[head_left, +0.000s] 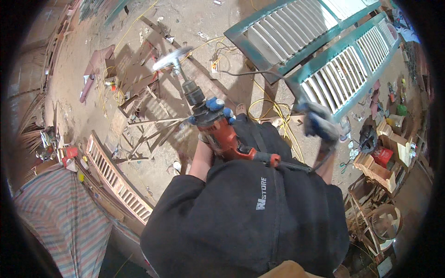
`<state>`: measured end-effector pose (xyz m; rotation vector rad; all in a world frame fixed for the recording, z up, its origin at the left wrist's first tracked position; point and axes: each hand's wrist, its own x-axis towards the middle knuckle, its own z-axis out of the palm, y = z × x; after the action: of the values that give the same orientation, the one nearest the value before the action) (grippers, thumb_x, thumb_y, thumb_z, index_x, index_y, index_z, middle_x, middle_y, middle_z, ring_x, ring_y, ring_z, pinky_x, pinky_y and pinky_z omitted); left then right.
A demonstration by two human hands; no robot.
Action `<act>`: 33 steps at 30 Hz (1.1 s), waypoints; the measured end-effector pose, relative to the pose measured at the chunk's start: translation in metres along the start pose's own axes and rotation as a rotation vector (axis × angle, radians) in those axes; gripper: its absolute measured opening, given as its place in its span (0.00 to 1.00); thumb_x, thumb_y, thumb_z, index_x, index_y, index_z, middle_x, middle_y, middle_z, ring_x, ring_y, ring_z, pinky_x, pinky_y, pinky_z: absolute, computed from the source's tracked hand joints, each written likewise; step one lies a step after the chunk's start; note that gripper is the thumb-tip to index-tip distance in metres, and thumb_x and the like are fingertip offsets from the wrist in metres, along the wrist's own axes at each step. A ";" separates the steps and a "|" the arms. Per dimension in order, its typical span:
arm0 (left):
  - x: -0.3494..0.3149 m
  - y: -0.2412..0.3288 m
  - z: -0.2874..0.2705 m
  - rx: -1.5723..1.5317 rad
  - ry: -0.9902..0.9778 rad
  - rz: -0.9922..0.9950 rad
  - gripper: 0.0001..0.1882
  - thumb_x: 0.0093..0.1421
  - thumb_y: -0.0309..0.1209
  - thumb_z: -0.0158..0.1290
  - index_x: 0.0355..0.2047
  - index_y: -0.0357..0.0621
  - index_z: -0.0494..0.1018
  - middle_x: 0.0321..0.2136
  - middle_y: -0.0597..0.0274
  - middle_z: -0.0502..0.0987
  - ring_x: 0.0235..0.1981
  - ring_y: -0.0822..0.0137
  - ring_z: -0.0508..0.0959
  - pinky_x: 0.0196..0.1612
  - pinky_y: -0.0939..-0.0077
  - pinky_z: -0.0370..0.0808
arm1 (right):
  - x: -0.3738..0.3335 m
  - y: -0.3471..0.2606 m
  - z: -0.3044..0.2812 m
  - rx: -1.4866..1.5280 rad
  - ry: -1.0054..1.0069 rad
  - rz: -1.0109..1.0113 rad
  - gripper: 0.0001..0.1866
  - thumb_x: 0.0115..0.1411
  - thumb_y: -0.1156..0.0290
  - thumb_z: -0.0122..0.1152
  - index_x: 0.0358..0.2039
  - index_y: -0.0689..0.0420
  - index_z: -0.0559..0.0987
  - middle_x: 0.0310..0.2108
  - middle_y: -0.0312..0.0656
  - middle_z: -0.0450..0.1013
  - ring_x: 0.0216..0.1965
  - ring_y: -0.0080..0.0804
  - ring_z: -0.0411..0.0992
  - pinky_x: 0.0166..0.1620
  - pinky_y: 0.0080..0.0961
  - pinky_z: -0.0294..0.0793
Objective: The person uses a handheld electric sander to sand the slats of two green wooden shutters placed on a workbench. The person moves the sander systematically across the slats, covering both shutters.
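Note:
My left hand [214,104], in a blue-and-white work glove, is wrapped around the front of a red power drill [223,139]. The drill points up and to the left, away from my body. In its dark chuck sits a shaft with a pale, blurred disc-shaped attachment [172,58]. From the drill's rear a dark cord [296,167] runs toward my right forearm. My right hand [320,124], gloved too, is raised at the right and smeared by motion, so its fingers cannot be read. It appears just in front of the nearer teal louvred shutter [319,74].
Another teal-framed shutter [255,44] lies beyond it. Yellow cords [278,109] tangle across the dirt floor. A wooden slatted panel [113,173] lies left, near a striped cloth [65,222]. Wooden boxes [378,171], a bucket [396,121] and scrap crowd the right.

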<state>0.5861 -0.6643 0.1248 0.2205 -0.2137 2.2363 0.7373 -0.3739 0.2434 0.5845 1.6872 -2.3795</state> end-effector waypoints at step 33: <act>0.248 -0.370 -0.111 0.123 0.015 -0.692 0.34 0.36 0.55 0.67 0.37 0.55 0.64 0.35 0.70 0.67 0.43 0.54 0.71 0.46 0.49 0.68 | -0.295 0.194 -0.322 1.333 1.056 -1.118 0.14 0.54 0.54 0.60 0.29 0.52 0.76 0.27 0.31 0.72 0.29 0.25 0.69 0.37 0.29 0.71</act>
<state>0.7124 -0.2235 0.1029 0.2919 0.0145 1.5626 1.1444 -0.1667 0.1029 1.5190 -0.1214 -4.4007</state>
